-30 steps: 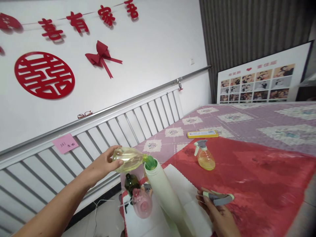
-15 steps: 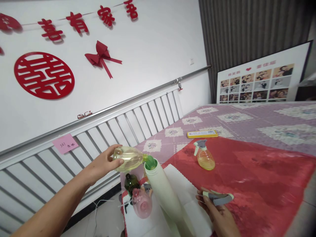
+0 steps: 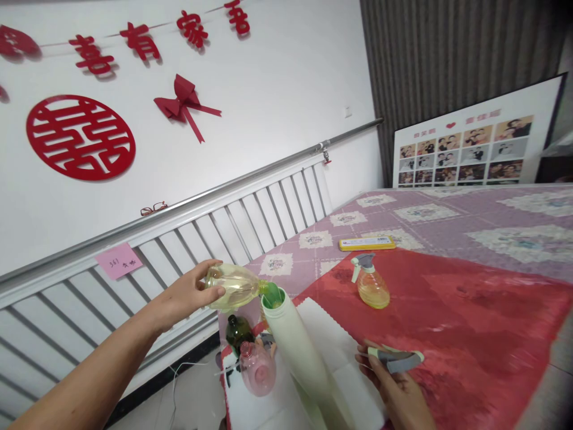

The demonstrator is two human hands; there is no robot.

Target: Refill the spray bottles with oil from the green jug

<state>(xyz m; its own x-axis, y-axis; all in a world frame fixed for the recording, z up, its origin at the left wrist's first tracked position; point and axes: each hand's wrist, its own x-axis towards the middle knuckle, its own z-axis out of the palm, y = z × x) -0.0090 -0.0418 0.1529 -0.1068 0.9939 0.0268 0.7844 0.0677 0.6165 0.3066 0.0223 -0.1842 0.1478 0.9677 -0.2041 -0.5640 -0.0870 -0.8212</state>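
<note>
My left hand (image 3: 197, 291) is closed round a clear yellow bottle (image 3: 235, 286), tipped on its side. Its neck meets a green funnel (image 3: 272, 295) set in the mouth of a tall pale green container (image 3: 298, 343). In my right hand (image 3: 398, 385) is a grey and pale green spray nozzle (image 3: 394, 359), held off to the right of the container. Below the yellow bottle are a dark green bottle (image 3: 239, 333) and a clear pink bottle (image 3: 258, 371). A spray bottle (image 3: 373, 285) with yellowish liquid stands on the red cloth.
A yellow flat case (image 3: 367, 243) lies behind the spray bottle. Red cloth (image 3: 474, 322) and a white cloth (image 3: 329, 322) cover part of the patterned tablecloth (image 3: 313, 240). A white radiator (image 3: 233, 224) runs along the wall, left of the table.
The yellow bottle's base sits very slightly higher, along with my left hand. My right hand and the spray nozzle look the same.
</note>
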